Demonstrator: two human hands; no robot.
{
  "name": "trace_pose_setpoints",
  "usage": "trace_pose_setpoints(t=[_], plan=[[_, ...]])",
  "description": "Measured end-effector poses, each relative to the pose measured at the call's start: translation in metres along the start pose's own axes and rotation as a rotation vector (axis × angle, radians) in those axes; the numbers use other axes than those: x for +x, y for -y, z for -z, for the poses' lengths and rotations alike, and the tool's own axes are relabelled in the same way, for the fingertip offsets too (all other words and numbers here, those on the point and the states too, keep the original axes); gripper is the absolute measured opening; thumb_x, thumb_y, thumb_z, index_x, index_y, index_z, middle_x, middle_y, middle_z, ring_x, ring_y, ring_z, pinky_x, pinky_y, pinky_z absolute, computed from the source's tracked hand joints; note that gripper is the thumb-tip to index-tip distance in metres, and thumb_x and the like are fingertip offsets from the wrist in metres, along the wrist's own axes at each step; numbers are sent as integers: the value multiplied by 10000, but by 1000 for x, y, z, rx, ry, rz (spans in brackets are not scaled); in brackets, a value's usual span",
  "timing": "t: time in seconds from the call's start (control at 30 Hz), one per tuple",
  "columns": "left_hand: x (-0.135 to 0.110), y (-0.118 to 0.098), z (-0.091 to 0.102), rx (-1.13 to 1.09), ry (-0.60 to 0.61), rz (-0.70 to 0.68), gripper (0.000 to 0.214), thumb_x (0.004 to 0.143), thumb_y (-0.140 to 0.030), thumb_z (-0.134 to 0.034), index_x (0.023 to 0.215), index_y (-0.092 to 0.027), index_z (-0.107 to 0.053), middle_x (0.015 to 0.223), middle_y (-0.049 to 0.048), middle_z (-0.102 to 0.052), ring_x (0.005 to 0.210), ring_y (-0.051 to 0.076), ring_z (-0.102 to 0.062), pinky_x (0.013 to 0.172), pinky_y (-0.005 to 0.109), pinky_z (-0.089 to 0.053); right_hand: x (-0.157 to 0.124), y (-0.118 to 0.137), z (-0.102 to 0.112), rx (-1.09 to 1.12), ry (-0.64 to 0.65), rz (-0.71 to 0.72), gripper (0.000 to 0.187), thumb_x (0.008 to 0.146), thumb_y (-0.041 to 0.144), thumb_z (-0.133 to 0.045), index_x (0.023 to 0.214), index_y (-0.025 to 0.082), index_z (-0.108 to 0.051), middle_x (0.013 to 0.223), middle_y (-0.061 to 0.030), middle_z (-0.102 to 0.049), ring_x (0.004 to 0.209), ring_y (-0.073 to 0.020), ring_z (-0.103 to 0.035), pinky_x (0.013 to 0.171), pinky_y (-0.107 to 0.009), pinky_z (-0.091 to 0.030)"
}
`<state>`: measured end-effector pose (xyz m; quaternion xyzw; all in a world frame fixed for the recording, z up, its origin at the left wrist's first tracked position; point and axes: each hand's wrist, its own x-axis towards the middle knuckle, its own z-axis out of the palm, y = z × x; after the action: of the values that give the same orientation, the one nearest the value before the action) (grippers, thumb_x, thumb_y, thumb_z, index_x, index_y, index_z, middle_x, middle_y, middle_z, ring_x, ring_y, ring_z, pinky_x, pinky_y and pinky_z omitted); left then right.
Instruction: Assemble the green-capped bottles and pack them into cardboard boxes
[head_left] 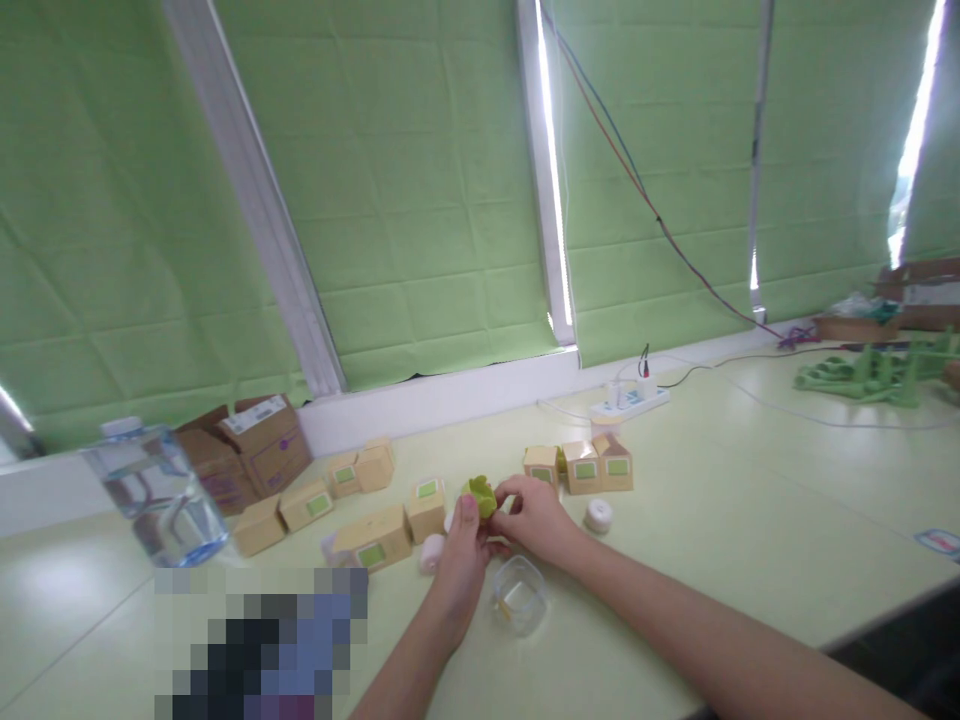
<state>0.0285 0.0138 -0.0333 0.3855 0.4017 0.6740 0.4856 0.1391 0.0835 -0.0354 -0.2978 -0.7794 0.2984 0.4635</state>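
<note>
While a green petalled piece [481,495] is gripped above the bench [750,490] by the left hand [459,552], apparently for steadiness, the right hand [541,515] is held alongside, fingers curled, grip unclear; clear container [535,608] placed near both.

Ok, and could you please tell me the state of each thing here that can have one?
Yellow-green piece: held in left hand
Left hand: grip closed on it
Right hand: fingers bent beside it, contact unclear
Clear jar: standing, seems open
Large bottle: capped, upright
Power strip: plugs inserted
Green blinds: lowered
Brown carton: cannot tell whether open
</note>
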Motion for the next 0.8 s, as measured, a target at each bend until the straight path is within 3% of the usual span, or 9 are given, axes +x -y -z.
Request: trace_pose_setpoints(t=[0.13, 0.23, 0.37, 0.5, 0.8], plan=[[1, -4, 4, -41, -84, -19, 573, 723, -675, -664, 1010, -180, -628, 947, 61, -701, 760, 181, -657, 641, 299, -509, 1, 5, 8, 1, 24, 70, 47, 807, 204, -617, 808, 188, -661, 807, -11, -680, 610, -113, -591, 603, -232, -468], [4, -6, 10, -18, -117, -34, 548, 705, -617, -721, 1015, -177, -617, 969, 81, -706, 798, 201, -688, 675, 303, -519, 4, 3, 15, 97, 26, 31, 78, 864, 245, -562, 842, 187, -609, 764, -7, -668, 598, -120, -607, 535, -218, -476], [6, -7, 18, 93, -82, -70, 611, 639, -427, -847, 1146, -204, -589, 1013, 75, -707, 791, 204, -712, 676, 279, -516, 7, -1, 18, 213, 57, -6, 112, 877, 288, -568, 851, 179, -579, 719, -9, -669, 592, -131, -635, 522, -225, -509], [4, -11, 20, 185, -7, -81, 742, 637, -330, -865, 1294, -242, -531, 1132, 106, -702, 907, 232, -718, 739, 279, -518, 8, -1, 18, 145, 52, 68, 109, 868, 269, -595, 828, 175, -632, 728, -16, -695, 645, -135, -645, 596, -236, -517], [2, -10, 21, 87, 49, -52, 720, 651, -211, -855, 1293, -231, -529, 1185, 106, -695, 1071, 227, -672, 901, 306, -518, 10, -3, 21, 62, 81, 143, 104, 842, 242, -642, 846, 173, -719, 762, -24, -725, 691, -142, -647, 620, -230, -481]])
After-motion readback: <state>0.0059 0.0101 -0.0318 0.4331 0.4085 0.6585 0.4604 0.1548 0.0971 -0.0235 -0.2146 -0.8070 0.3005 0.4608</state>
